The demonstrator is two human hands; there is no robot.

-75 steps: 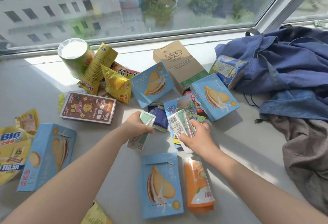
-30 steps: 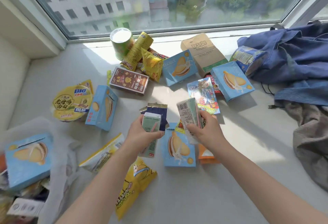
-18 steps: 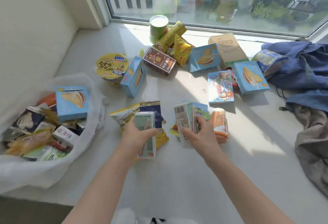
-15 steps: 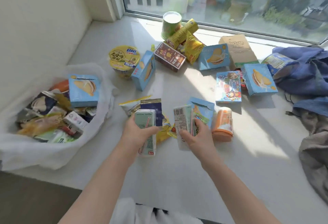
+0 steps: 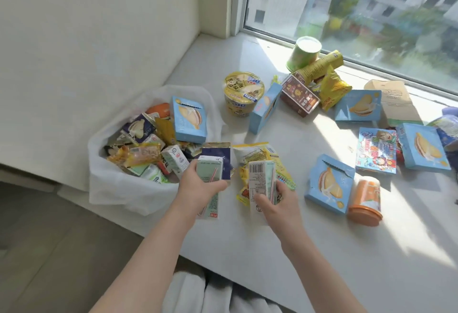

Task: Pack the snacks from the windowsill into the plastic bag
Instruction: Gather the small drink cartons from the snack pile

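In the head view, you are working roughly at the midpoint of the packing. Your left hand point(image 5: 198, 184) is gripping a pale green drink carton with a pink straw point(image 5: 209, 172), fingers wrapped round it, holding it just beside the rim of the white translucent plastic bag point(image 5: 119, 186). That bag is sitting at the left end of the pale windowsill point(image 5: 322, 250). Your right hand point(image 5: 277, 203) is clasping a second pale green carton, barcode side up point(image 5: 259, 179). Whether another carton is pressed behind it, you cannot tell from here. The bag is already holding a good heap: a light blue biscuit box point(image 5: 189, 119) is leaning on top of small cartons and foil packets. Plenty is waiting on the sill, though. A yellow instant noodle bowl point(image 5: 244, 93), a green cylindrical can point(image 5: 303, 53), a brown rectangular box point(image 5: 298, 96) and an orange plastic cup on its side point(image 5: 365, 200) are all lying outside the bag. So are several more light blue boxes, one of them near your right hand point(image 5: 330, 184). A dark navy pouch point(image 5: 218, 154) and a yellow crinkled packet point(image 5: 257, 153) are lying just beyond your hands. Judging by this, the two cartons are going in next, and then more than a dozen items are remaining for you.
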